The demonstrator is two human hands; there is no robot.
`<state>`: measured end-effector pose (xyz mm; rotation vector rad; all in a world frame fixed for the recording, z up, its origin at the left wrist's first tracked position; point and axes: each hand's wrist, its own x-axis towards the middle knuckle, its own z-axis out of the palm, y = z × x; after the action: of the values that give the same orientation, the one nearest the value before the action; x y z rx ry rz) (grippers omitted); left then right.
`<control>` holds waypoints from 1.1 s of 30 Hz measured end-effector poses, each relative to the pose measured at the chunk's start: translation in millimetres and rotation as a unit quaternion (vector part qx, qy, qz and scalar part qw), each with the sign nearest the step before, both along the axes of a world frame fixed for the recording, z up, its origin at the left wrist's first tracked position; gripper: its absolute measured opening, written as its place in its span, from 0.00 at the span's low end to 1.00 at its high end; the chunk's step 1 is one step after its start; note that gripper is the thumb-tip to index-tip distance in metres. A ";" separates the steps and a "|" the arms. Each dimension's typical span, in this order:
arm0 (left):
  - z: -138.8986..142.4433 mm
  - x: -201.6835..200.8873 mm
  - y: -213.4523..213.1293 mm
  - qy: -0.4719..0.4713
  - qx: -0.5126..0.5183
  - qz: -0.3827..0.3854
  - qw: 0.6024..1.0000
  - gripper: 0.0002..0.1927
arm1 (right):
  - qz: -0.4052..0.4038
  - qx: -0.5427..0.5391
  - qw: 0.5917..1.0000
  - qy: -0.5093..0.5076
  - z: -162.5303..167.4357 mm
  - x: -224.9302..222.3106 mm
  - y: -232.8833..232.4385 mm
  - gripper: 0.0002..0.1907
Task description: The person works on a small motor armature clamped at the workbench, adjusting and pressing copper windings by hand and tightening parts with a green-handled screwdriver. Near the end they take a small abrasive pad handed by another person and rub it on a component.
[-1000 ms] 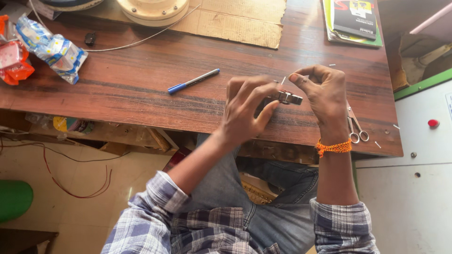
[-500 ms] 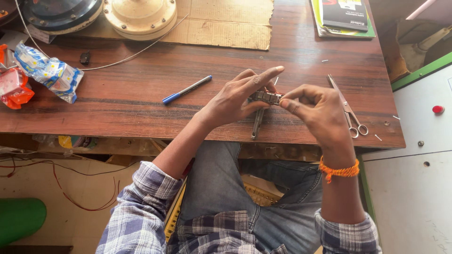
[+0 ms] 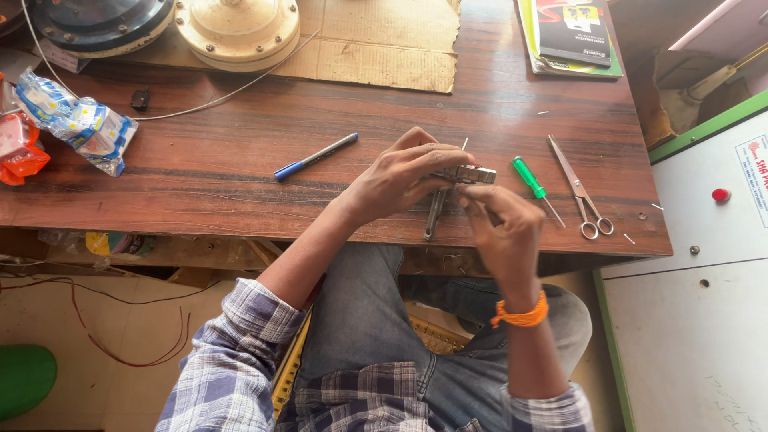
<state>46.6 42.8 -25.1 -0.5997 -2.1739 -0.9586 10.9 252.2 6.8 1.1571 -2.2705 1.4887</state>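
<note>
Nearest the camera, two forearms in rolled plaid sleeves reach from the lap to the table edge, the right wrist wearing one orange band (image 3: 520, 314). The right hand (image 3: 502, 234) is bent down at the wrist, fingertips pinched narrow against the underside of one small metal part (image 3: 468, 174). The left hand (image 3: 398, 178) curls over that same part from the left, fingers closed on it, holding it just above the wooden table (image 3: 240, 192). One grey metal tool (image 3: 434, 214) hangs or lies beneath the left hand; whether it is gripped I cannot tell.

Just right of the hands lie one green-handled screwdriver (image 3: 534, 187) and one pair of scissors (image 3: 582, 197). To the left lies one blue pen (image 3: 315, 156). Farther back sit two round fan housings, one cream (image 3: 237, 30), one dark (image 3: 100, 24), one cardboard sheet (image 3: 384, 40), and plastic packets (image 3: 76, 120) at far left.
</note>
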 end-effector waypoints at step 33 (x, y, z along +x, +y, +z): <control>-16.7 21.7 93.5 -0.005 0.334 0.335 0.881 0.05 | -0.016 0.145 0.986 -0.085 52.3 -54.9 -53.3 0.05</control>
<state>68.3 136.2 -41.7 0.4647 -1.6754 -1.1893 -44.1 199.0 59.1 1.0935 -2.6798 1.3222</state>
